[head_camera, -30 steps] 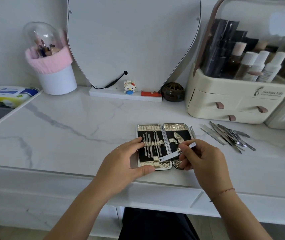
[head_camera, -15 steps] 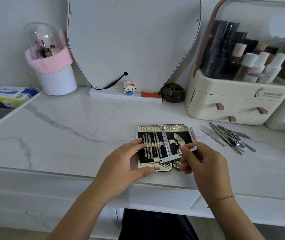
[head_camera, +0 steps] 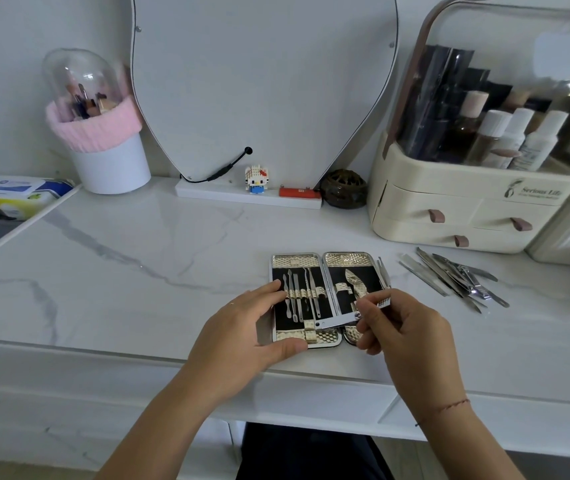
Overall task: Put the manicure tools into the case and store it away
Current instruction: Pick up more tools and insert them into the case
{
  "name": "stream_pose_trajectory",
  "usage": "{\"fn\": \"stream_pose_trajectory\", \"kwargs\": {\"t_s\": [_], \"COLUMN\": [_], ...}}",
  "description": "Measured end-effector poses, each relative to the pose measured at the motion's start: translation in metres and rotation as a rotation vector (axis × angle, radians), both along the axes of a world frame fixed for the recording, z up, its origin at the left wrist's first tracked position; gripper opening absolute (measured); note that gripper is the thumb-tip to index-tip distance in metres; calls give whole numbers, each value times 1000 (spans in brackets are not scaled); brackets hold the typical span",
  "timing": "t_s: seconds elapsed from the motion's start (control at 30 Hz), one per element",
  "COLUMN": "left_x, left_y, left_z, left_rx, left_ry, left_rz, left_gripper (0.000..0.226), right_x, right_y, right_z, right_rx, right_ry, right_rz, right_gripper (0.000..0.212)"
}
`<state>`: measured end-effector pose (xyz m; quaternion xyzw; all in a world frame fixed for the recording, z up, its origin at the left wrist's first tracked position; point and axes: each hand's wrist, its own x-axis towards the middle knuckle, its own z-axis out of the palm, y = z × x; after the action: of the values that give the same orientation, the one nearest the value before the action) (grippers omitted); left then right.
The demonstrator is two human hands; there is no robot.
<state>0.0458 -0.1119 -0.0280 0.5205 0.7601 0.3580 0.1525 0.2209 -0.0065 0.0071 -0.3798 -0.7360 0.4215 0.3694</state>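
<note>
The left hand (head_camera: 242, 327) is gripping the open case (head_camera: 297, 260) on the tabletop (head_camera: 138, 271) by its left edge, and the right hand (head_camera: 411, 337) is pinching a nail clipper (head_camera: 337, 322) just above it (loose tools (head_camera: 456, 277) are lying to the right).

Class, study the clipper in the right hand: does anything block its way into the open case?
Nothing visible does. The clipper, pinched by the right hand, hangs just over the open case; the left hand holds only the case's left edge.
</note>
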Motion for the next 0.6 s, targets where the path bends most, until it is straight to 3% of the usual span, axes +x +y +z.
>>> {"fn": "stream_pose_trajectory", "kwargs": {"t_s": [0.27,0.6], "left_x": [-1,1], "left_y": [1,2], "left_z": [-2,0], "left_rx": [23,40], "left_ry": [-9,-14], "left_rz": [-3,5], "left_gripper": [85,88], "right_x": [-9,-19], "right_y": [-1,18], "right_z": [-4,9], "right_rx": [-54,273], "right_ry": [-19,-539], "right_rz": [112,364], "right_gripper": [13,14]}}
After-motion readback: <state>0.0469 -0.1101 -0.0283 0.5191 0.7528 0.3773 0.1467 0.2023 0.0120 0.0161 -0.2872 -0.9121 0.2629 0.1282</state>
